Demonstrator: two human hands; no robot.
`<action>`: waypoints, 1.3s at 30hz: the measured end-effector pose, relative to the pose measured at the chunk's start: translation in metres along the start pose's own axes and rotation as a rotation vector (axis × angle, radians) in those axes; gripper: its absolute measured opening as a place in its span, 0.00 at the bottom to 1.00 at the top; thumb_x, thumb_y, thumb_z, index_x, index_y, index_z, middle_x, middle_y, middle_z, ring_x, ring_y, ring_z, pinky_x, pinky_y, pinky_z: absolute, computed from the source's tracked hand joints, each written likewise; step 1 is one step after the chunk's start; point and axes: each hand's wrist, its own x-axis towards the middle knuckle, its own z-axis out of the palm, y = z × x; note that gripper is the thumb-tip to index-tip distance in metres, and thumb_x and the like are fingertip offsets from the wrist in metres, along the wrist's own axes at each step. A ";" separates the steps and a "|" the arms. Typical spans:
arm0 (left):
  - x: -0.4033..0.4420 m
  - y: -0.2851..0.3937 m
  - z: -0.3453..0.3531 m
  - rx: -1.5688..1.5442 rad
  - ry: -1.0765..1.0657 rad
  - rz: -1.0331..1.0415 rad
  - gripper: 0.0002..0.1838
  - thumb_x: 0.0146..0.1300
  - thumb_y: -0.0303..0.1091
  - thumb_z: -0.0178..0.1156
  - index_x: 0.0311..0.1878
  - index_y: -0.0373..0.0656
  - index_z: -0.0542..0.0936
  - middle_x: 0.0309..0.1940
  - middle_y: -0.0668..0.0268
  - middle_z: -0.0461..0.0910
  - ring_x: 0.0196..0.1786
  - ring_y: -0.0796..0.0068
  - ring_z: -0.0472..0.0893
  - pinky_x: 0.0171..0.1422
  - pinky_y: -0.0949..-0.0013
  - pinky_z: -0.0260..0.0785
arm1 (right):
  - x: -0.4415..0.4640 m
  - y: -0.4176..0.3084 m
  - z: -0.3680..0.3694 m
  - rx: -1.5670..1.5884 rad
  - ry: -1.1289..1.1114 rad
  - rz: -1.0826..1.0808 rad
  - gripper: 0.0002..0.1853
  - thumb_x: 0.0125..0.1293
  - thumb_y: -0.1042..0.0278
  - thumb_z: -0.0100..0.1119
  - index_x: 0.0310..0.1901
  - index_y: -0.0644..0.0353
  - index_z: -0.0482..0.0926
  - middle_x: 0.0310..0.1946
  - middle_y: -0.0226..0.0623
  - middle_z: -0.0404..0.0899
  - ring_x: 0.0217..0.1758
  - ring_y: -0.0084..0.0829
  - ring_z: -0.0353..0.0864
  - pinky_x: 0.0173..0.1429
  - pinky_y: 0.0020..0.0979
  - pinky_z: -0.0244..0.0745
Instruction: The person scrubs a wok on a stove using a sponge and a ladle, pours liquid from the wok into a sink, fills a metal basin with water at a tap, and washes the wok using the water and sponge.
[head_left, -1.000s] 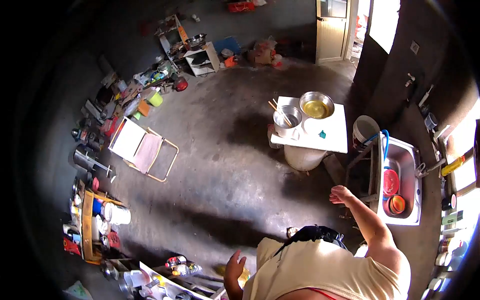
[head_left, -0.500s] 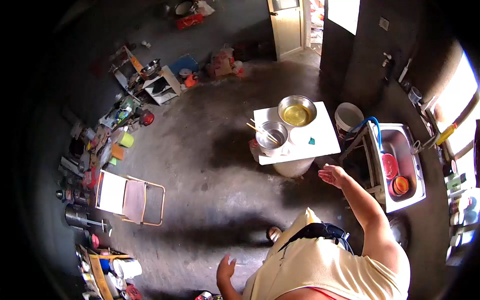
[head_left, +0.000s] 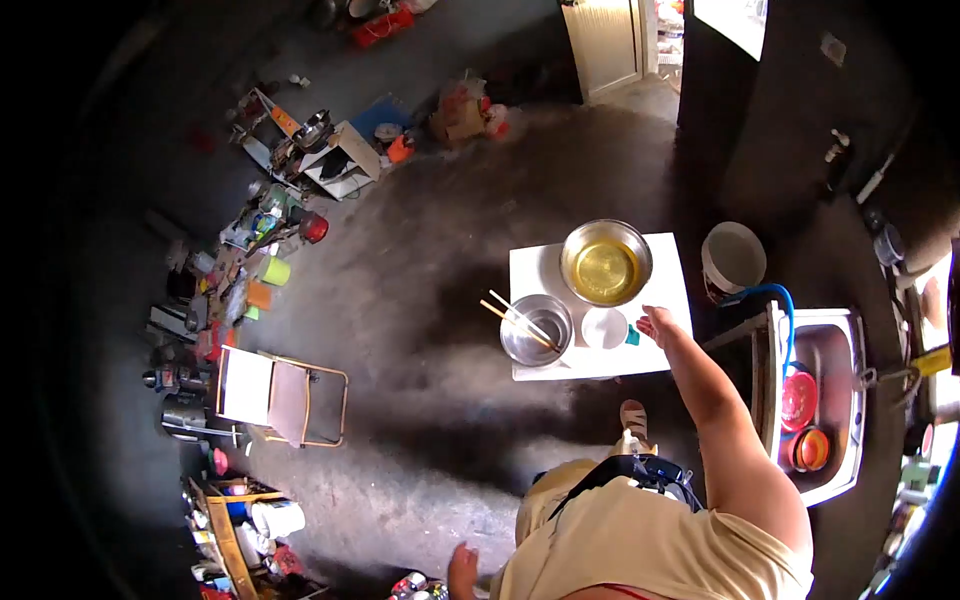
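My right hand (head_left: 655, 326) reaches over the right side of a white table (head_left: 660, 280), its fingers stretched out and nothing in them. Close to its fingertips are a small green item (head_left: 632, 338), whose kind I cannot make out, and a round white bowl (head_left: 604, 328). Behind these stands a wide metal basin (head_left: 606, 262) with yellowish liquid in it. A metal pot (head_left: 537, 330) on the table's left has a pair of chopsticks (head_left: 520, 320) leaning across its rim. My left hand (head_left: 463, 570) hangs low at my side, open and away from everything on the table.
Right of the table are a white bucket (head_left: 733, 258) and a metal sink (head_left: 835, 400) with red and orange bowls and a blue hose (head_left: 790, 310). A folding chair (head_left: 285, 395) stands at left. Cluttered goods (head_left: 250, 240) line the left wall. A door (head_left: 605, 45) is at the back.
I have stepped closer to the table. My right hand has come from in front of it to above its right side. My left hand has dropped lower in view.
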 end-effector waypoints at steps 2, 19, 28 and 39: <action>-0.014 -0.008 0.025 -0.178 -0.104 -0.030 0.24 0.59 0.38 0.54 0.57 0.38 0.66 0.47 0.54 0.74 0.50 0.64 0.74 0.54 0.69 0.65 | 0.023 -0.008 0.002 -0.061 0.049 0.012 0.20 0.63 0.63 0.50 0.50 0.69 0.63 0.40 0.47 0.69 0.40 0.36 0.74 0.43 0.32 0.76; -0.052 0.063 0.014 -0.432 -0.076 -0.167 0.24 0.63 0.37 0.52 0.59 0.36 0.62 0.54 0.54 0.68 0.57 0.69 0.68 0.57 0.70 0.61 | 0.088 -0.045 -0.009 -0.235 -0.061 0.082 0.12 0.56 0.65 0.49 0.25 0.66 0.73 0.14 0.38 0.72 0.10 0.20 0.59 0.12 0.21 0.51; 0.031 0.104 -0.009 -0.208 -0.118 0.025 0.24 0.60 0.39 0.54 0.58 0.39 0.66 0.42 0.61 0.77 0.46 0.72 0.75 0.51 0.72 0.66 | 0.025 -0.039 -0.053 0.037 -0.013 0.035 0.13 0.62 0.61 0.48 0.27 0.63 0.71 0.14 0.36 0.71 0.10 0.19 0.61 0.13 0.20 0.54; 0.102 0.201 -0.023 0.134 -0.166 0.298 0.24 0.60 0.39 0.54 0.58 0.40 0.67 0.43 0.59 0.76 0.46 0.70 0.74 0.52 0.70 0.64 | -0.065 -0.047 -0.126 0.248 0.281 -0.271 0.11 0.61 0.66 0.48 0.29 0.66 0.73 0.15 0.40 0.73 0.09 0.20 0.63 0.12 0.20 0.57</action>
